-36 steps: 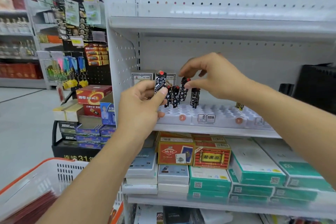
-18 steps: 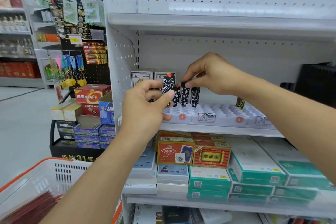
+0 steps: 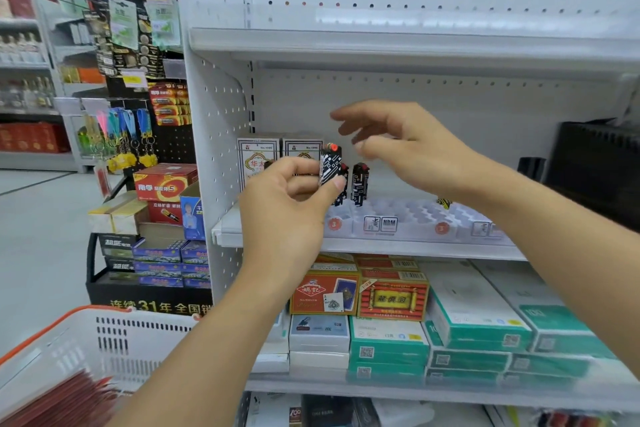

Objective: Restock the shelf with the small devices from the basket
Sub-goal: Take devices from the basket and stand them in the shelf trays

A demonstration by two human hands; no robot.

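My left hand point(image 3: 291, 204) pinches a small black-and-white patterned device point(image 3: 330, 165) with a red top, held upright just above the left end of the white slotted display tray point(image 3: 412, 218) on the shelf point(image 3: 374, 246). Another patterned device point(image 3: 359, 184) stands in the tray beside it, and one more is partly hidden behind the held one. A lone device point(image 3: 444, 202) sits further right in the tray. My right hand point(image 3: 398, 146) hovers above the tray, fingers spread and empty. The white basket point(image 3: 104, 336) with an orange rim is at the lower left.
Two white card boxes point(image 3: 258, 158) stand behind my left hand. Red and green boxes point(image 3: 391, 298) fill the shelf below. A black bin point(image 3: 599, 166) stands at the right. A battery display rack point(image 3: 156, 229) stands left of the shelf.
My right hand let go of the devices standing in the tray and lifted up, opening its fingers. My left hand kept its device and moved slightly right toward the tray.
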